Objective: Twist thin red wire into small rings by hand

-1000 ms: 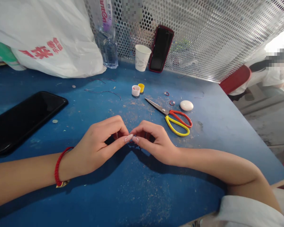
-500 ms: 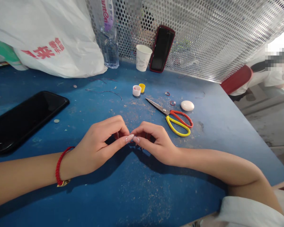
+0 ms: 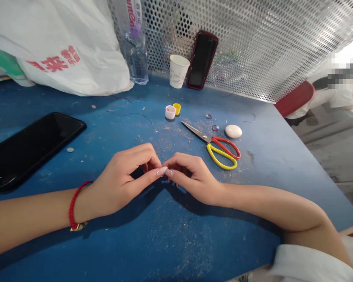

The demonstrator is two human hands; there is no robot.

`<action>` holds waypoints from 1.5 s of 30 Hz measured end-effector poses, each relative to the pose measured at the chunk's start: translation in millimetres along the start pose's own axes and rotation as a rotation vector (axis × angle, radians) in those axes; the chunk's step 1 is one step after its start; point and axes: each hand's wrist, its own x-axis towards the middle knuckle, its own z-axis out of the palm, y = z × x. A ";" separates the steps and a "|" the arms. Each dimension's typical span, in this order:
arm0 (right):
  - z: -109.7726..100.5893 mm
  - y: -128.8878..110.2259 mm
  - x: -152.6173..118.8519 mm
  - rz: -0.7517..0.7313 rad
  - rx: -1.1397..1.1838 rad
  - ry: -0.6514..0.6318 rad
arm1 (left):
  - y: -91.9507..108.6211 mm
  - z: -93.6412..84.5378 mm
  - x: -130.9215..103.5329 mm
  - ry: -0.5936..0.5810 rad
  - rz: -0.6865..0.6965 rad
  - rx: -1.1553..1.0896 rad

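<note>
Over the blue table (image 3: 170, 243), my left hand (image 3: 126, 178) and my right hand (image 3: 194, 176) meet fingertip to fingertip, both closed in a pinch. Whatever is between the fingers is too small and hidden to make out. Beyond my right hand lie scissors (image 3: 223, 156) with one red and one yellow handle. Two small red rings of cord (image 3: 208, 116) rest behind the scissors, near a white oval object (image 3: 233, 131). A small white cup (image 3: 170, 112) with something reddish inside stands against a yellow cap (image 3: 177, 109).
A black phone (image 3: 32, 149) lies at the left. Along the back are a white plastic bag (image 3: 76, 47), a bottle (image 3: 137, 58), a paper cup (image 3: 178, 72) and a phone (image 3: 202, 60) leaning on a perforated metal screen (image 3: 253, 51). Part of a person shows at the far right.
The red bit visible beneath my fingertips earlier is now mostly out of sight. Both hands stay pinched together in nearly the same place.
</note>
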 end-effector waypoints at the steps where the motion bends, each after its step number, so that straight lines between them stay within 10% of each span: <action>1: -0.2 0.1 0.3 -0.001 -0.011 -0.006 | 0.6 0.0 0.3 -0.001 -0.006 -0.003; 45: -2.2 6.5 1.5 -0.071 -0.005 0.044 | -4.1 2.6 -0.8 -0.005 0.010 -0.063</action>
